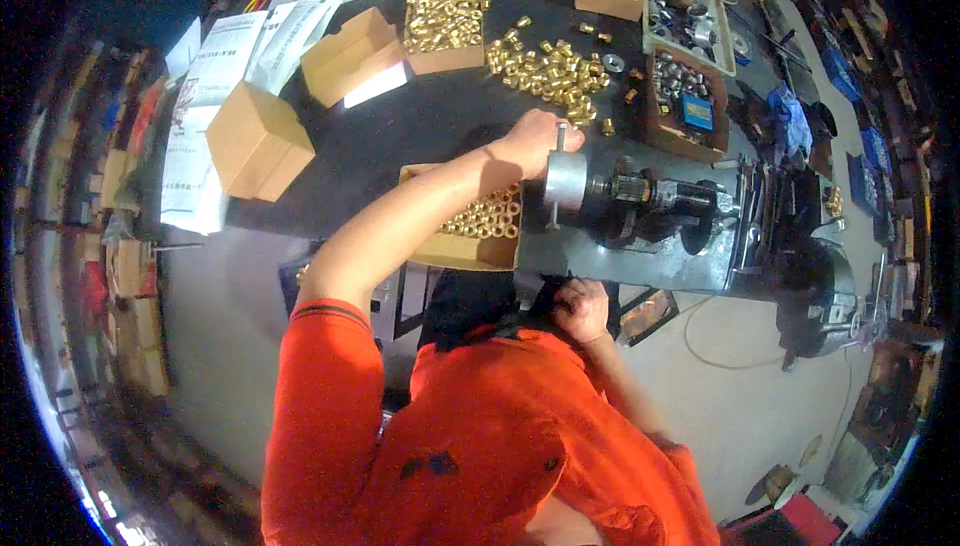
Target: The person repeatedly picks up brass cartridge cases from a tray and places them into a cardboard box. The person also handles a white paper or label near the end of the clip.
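My left arm reaches across the dark bench. My left hand [542, 138], its fingers curled, is just beyond a round metal chuck [567, 183] with a thin upright bar on it. The fingertips are partly hidden, so what they hold does not show. Loose brass fittings [555, 74] lie in a pile right past that hand. Under my left forearm sits an open cardboard box [432, 253] with brass rings [487, 218] in rows. My right hand [582, 308] is low in front of my body, below the bench edge, fingers bent inward; its contents are hidden.
The chuck belongs to a dark bench machine [660, 196] at right. Behind it stand a box of metal parts [682, 106] and a tray [690, 21]. A full box of brass fittings [444, 31], cardboard boxes [258, 141] and printed sheets [205, 96] occupy the left and back.
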Available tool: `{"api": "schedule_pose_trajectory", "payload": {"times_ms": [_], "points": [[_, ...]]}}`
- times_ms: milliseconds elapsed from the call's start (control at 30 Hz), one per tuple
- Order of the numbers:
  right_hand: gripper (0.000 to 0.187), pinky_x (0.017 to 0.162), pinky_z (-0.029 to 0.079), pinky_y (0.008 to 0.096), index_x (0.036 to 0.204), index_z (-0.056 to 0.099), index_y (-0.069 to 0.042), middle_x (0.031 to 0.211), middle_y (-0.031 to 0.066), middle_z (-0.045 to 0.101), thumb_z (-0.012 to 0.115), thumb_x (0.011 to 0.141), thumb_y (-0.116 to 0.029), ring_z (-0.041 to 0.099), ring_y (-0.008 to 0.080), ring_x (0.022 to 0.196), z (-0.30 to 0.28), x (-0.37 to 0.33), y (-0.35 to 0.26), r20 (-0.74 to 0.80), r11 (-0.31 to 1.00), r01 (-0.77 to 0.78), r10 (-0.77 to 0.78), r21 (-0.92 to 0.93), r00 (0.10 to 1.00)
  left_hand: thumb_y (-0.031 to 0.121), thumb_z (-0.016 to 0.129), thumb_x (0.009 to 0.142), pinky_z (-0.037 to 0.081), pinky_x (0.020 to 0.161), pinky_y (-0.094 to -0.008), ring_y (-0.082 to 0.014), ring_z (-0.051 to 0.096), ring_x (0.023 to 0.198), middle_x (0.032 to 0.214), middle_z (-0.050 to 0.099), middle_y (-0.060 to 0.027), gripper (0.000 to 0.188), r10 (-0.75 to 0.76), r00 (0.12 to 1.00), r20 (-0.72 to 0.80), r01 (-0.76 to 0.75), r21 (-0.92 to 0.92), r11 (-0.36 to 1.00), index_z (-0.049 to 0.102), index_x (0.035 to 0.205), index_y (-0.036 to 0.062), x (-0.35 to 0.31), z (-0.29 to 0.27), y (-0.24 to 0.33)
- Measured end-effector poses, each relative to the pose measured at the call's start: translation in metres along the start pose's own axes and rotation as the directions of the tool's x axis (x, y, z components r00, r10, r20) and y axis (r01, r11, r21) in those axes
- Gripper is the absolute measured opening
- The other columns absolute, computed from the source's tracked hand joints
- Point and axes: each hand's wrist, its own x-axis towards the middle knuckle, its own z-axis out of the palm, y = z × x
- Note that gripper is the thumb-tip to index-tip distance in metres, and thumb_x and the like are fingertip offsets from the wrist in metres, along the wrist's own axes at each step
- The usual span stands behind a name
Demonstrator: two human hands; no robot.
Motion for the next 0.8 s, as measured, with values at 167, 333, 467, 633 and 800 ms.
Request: {"api": "schedule_pose_trajectory", "payload": {"times_ms": [167, 333, 467, 633, 800], "points": [[0.012, 0.062, 0.042, 0.0386, 0.065, 0.062, -0.013, 0.071, 0.0030, 0.057, 0.065, 0.054, -0.012, 0.055, 0.0261, 0.070, -0.001, 0.003, 0.000, -0.007, 0.999, 0.038, -0.038, -0.005, 0.999, 0.022, 0.063, 0.071, 0.049, 0.060, -0.0478, -0.0352, 0.065, 0.071, 0.068, 0.063, -0.0142, 0.010, 0.085, 0.995, -0.058, -0.090, -0.094, 0.991, 0.063, 0.073, 0.0122, -0.002, 0.015, -0.028], [0.014, 0.063, 0.042, 0.0384, 0.067, 0.063, -0.013, 0.072, 0.0030, 0.057, 0.065, 0.053, -0.014, 0.054, 0.0258, 0.070, -0.001, 0.002, 0.002, 0.013, 0.999, 0.045, -0.045, -0.020, 0.999, 0.019, 0.061, 0.073, 0.051, 0.062, -0.0461, -0.0353, 0.066, 0.076, 0.075, 0.065, -0.0165, 0.015, 0.074, 0.992, 0.107, -0.085, 0.107, 0.991, 0.065, 0.079, 0.0066, -0.016, -0.026, -0.019], [0.014, 0.062, 0.041, 0.0383, 0.067, 0.063, -0.014, 0.072, 0.0032, 0.056, 0.065, 0.053, -0.014, 0.054, 0.0259, 0.070, -0.001, -0.001, 0.002, 0.004, 0.998, 0.040, -0.040, -0.051, 0.999, 0.012, 0.065, 0.078, 0.053, 0.074, -0.0411, -0.0310, 0.067, 0.081, 0.089, 0.067, -0.0168, 0.023, -0.219, 0.973, -0.066, 0.210, -0.131, 0.969, 0.063, 0.099, 0.0026, -0.070, -0.080, -0.015], [0.013, 0.063, 0.041, 0.0384, 0.065, 0.062, -0.014, 0.071, 0.0033, 0.055, 0.065, 0.053, -0.013, 0.054, 0.0251, 0.072, 0.002, -0.001, 0.001, 0.004, 0.997, 0.048, -0.048, -0.063, 0.999, 0.008, 0.068, 0.079, 0.051, 0.068, -0.0281, -0.0103, 0.061, 0.074, 0.081, 0.064, -0.0051, 0.019, -0.536, 0.841, 0.075, 0.486, -0.539, 0.688, 0.060, 0.094, -0.0002, -0.169, -0.120, -0.009], [0.011, 0.063, 0.041, 0.0383, 0.064, 0.061, -0.014, 0.072, 0.0033, 0.056, 0.065, 0.054, -0.012, 0.054, 0.0251, 0.072, 0.001, 0.003, -0.001, -0.007, 0.996, 0.074, -0.074, -0.047, 0.997, 0.008, 0.070, 0.073, 0.050, 0.067, -0.0365, -0.0232, 0.063, 0.072, 0.081, 0.065, -0.0098, 0.023, -0.411, 0.905, 0.111, 0.426, -0.231, 0.875, 0.069, 0.096, 0.0054, -0.212, -0.115, 0.032]]}}
